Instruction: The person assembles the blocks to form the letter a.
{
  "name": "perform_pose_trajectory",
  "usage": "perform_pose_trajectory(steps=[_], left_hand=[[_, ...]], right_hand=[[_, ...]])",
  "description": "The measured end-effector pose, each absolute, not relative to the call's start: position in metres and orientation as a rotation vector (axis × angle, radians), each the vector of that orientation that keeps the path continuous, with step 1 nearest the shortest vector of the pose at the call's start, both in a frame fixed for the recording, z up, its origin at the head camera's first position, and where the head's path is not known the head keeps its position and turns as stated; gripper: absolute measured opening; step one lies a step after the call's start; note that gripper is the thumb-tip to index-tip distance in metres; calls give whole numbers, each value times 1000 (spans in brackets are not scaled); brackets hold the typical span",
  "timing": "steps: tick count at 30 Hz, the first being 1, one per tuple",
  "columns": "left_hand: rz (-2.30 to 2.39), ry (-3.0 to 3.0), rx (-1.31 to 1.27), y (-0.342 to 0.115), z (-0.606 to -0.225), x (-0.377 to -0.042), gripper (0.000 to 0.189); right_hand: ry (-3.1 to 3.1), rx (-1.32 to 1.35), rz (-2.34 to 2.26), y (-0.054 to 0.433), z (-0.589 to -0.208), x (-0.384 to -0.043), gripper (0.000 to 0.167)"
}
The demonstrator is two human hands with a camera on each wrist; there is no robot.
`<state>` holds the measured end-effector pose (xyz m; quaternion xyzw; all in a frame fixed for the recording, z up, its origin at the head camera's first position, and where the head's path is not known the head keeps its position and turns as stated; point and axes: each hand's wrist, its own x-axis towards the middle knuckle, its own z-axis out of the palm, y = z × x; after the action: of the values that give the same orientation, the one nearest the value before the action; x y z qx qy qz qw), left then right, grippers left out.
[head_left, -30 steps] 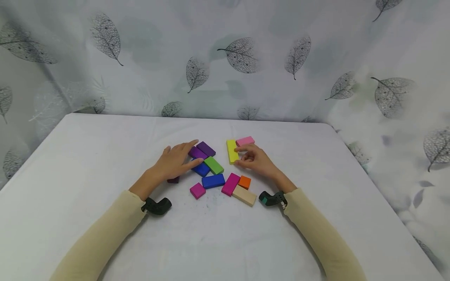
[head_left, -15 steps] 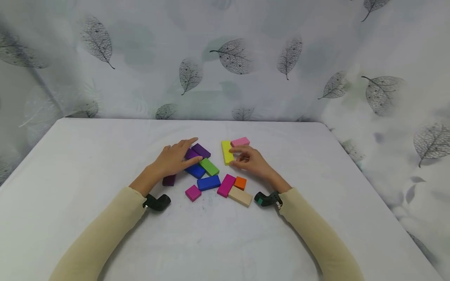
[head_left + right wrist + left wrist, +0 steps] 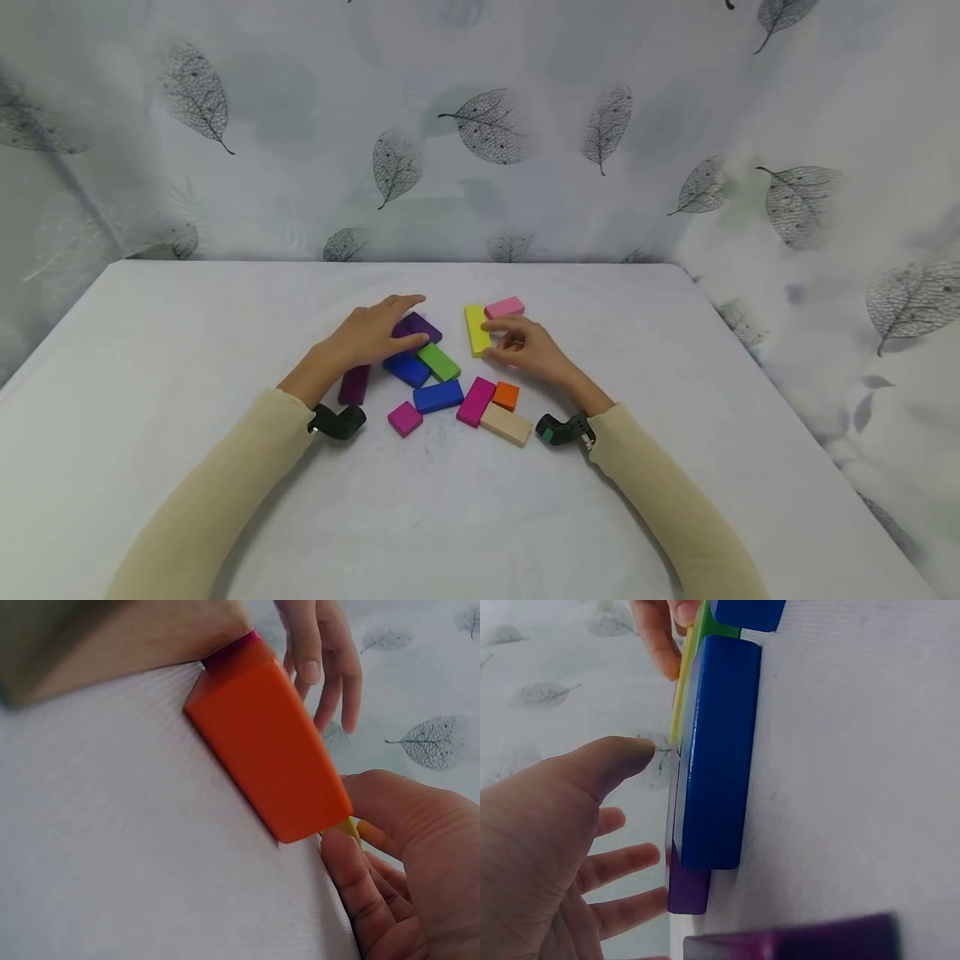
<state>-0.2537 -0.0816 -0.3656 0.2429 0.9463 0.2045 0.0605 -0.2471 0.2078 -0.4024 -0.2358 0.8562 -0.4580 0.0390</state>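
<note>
My left hand (image 3: 360, 333) reaches over a cluster of blocks with its fingers spread and thumb extended. Beneath it lie a dark purple block (image 3: 426, 327) and a violet one, largely covered. A blue block (image 3: 407, 369) and a green block (image 3: 438, 363) lie just nearer, the thumb tip above the green one. A plum block (image 3: 354, 385) lies by the left wrist. At the right, my right hand (image 3: 531, 347) is loosely bent, index fingertip and thumb at the right edge of a yellow block (image 3: 474, 325). A pink block (image 3: 504, 307) lies just beyond.
Nearer on the white tabletop (image 3: 450, 517) lie another blue block (image 3: 438, 397), a magenta block (image 3: 476, 402), an orange block (image 3: 506, 395), a tan block (image 3: 506, 425) and a small magenta block (image 3: 405, 419). A leaf-print cloth (image 3: 300, 125) hangs behind.
The head view has shifted, sliding the blocks left in frame. My left hand has moved slightly right over the cluster, uncovering more of the plum block. The right hand stays by the yellow block.
</note>
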Motion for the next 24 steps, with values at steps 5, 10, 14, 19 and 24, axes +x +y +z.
perform_pose_trajectory(steps=[5, 10, 14, 19, 24], left_hand=[[623, 2852, 793, -76, -367, -257, 59], [647, 2873, 816, -72, -367, -258, 46], [647, 2872, 788, -71, -368, -258, 44], [626, 2862, 743, -72, -367, -258, 46], [644, 2849, 704, -71, -366, -257, 48]], right_hand=[[2624, -732, -1397, 209, -405, -248, 44], [2631, -734, -1387, 209, -406, -249, 45], [2617, -733, -1403, 208, -406, -249, 45], [2608, -728, -1415, 207, -404, -248, 45], [2638, -696, -1382, 208, -404, -247, 45]])
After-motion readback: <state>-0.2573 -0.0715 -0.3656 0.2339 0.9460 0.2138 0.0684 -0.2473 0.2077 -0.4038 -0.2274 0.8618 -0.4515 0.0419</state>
